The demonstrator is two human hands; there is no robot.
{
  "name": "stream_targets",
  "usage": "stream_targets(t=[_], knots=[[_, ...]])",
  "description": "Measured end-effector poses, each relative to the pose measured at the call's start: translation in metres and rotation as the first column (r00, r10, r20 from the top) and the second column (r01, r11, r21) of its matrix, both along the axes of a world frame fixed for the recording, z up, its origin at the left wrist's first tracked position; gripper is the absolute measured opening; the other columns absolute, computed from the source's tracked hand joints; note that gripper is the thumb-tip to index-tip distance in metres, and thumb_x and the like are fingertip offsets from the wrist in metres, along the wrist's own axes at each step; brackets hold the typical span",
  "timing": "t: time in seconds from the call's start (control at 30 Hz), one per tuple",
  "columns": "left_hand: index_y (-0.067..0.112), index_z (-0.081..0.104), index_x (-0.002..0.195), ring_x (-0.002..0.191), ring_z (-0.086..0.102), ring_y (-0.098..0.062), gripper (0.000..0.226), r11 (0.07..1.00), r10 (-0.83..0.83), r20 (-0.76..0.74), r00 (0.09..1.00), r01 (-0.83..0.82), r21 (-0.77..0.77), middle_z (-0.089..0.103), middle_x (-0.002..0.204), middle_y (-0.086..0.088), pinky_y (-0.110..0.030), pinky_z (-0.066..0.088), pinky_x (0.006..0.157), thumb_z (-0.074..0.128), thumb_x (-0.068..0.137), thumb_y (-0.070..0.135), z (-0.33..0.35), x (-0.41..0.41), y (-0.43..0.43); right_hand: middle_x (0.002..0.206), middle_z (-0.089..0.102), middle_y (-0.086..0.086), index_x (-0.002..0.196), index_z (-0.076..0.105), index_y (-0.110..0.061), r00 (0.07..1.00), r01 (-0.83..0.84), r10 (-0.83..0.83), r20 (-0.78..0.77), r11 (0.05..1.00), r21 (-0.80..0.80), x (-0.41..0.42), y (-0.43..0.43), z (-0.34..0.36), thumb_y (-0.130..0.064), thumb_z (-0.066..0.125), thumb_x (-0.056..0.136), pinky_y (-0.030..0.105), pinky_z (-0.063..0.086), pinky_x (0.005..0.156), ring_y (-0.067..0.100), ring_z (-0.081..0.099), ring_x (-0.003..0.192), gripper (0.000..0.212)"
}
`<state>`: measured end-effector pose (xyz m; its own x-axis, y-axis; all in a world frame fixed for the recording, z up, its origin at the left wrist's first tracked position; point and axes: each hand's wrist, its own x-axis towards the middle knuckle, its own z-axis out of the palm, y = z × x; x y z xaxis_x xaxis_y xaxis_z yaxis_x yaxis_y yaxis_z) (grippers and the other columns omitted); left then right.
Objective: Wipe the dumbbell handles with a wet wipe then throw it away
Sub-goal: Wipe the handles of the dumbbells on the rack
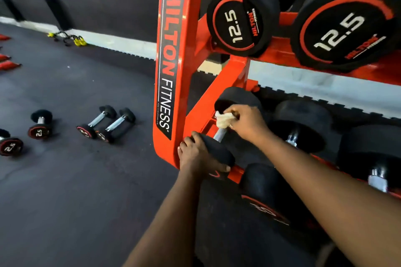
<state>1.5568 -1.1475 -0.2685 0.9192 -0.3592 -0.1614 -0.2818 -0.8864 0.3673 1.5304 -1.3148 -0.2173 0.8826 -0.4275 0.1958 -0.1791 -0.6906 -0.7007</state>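
Wiping step, by my reading: right hand (247, 123) pinches the wet wipe (224, 120) onto the far end of the dumbbell handle (219, 134), low on the orange rack (171, 71). Left hand (195, 155) curls over the near head (217, 149). Next probably calls for drawing the wipe nearer along the bar.

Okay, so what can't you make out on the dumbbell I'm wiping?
Head view only:
- Top of the handle: covered by the wipe and right hand.
- Weight number on its near end: covered by the left hand gripping that end.
- Whether the wipe is wet: too blurred.
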Motion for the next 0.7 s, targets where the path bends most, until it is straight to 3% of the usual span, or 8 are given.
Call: stream_targets(t=[0.1,0.23,0.37,0.47,0.6,0.7], knots=[[0.0,0.001,0.157,0.144,0.028,-0.043,0.161,0.999,-0.027,0.016,1.0,0.027,-0.034,0.028,0.155,-0.024,-0.05,0.024,0.121,0.088,0.042,0.072,-0.006,0.001,0.004,0.09,0.075,0.001,0.091,0.076,-0.025,1.0,0.001,0.0,0.002,0.999,-0.053,-0.002,0.012,-0.019,-0.012,0.071,0.075,0.031,0.054,0.074,0.018,0.069,0.086,0.021],[0.003,-0.003,0.158,0.145,0.026,-0.042,0.163,1.0,-0.011,-0.022,1.0,0.011,-0.025,0.024,0.157,-0.024,-0.051,0.023,0.121,0.091,0.042,0.069,0.007,0.001,0.002,0.09,0.074,-0.001,0.092,0.075,-0.032,0.981,-0.016,0.002,-0.192,0.997,-0.075,-0.006,0.012,-0.014,-0.02,0.074,0.071,0.037,0.058,0.076,0.022,0.07,0.087,0.025],[0.004,-0.005,0.158,0.145,0.025,-0.041,0.163,1.0,0.002,-0.037,0.999,-0.002,-0.001,0.024,0.157,-0.023,-0.05,0.023,0.122,0.091,0.043,0.068,0.01,-0.002,0.005,0.09,0.075,0.002,0.093,0.076,-0.024,0.997,0.02,-0.025,-0.076,0.997,-0.07,-0.018,0.012,-0.007,-0.012,0.07,0.075,0.035,0.057,0.077,0.023,0.07,0.087,0.022],[0.005,-0.004,0.158,0.145,0.025,-0.041,0.163,1.0,0.007,-0.002,1.0,-0.007,0.007,0.025,0.156,-0.023,-0.05,0.024,0.121,0.09,0.043,0.07,0.008,0.001,0.002,0.088,0.074,0.005,0.091,0.076,-0.02,0.995,-0.063,0.054,-0.085,0.992,-0.11,-0.018,0.007,-0.011,-0.011,0.073,0.077,0.032,0.054,0.075,0.024,0.068,0.086,0.016],[0.004,-0.003,0.158,0.145,0.027,-0.04,0.162,0.998,0.009,-0.039,0.999,-0.007,0.057,0.026,0.157,-0.022,-0.05,0.023,0.122,0.091,0.043,0.069,0.01,-0.006,-0.001,0.095,0.076,0.004,0.094,0.077,-0.021,1.0,0.005,-0.006,-0.03,1.0,-0.016,-0.008,-0.007,-0.012,-0.01,0.069,0.078,0.034,0.055,0.082,0.023,0.069,0.093,0.021],[0.002,0.001,0.157,0.141,0.032,-0.04,0.16,0.998,0.026,-0.044,0.999,-0.023,0.066,0.03,0.153,-0.021,-0.049,0.025,0.121,0.092,0.042,0.069,0.016,-0.002,-0.006,0.094,0.075,0.003,0.094,0.077,-0.021,0.998,0.008,-0.007,-0.07,1.0,0.018,0.003,-0.009,-0.017,-0.012,0.07,0.079,0.03,0.054,0.079,0.021,0.069,0.091,0.019]])
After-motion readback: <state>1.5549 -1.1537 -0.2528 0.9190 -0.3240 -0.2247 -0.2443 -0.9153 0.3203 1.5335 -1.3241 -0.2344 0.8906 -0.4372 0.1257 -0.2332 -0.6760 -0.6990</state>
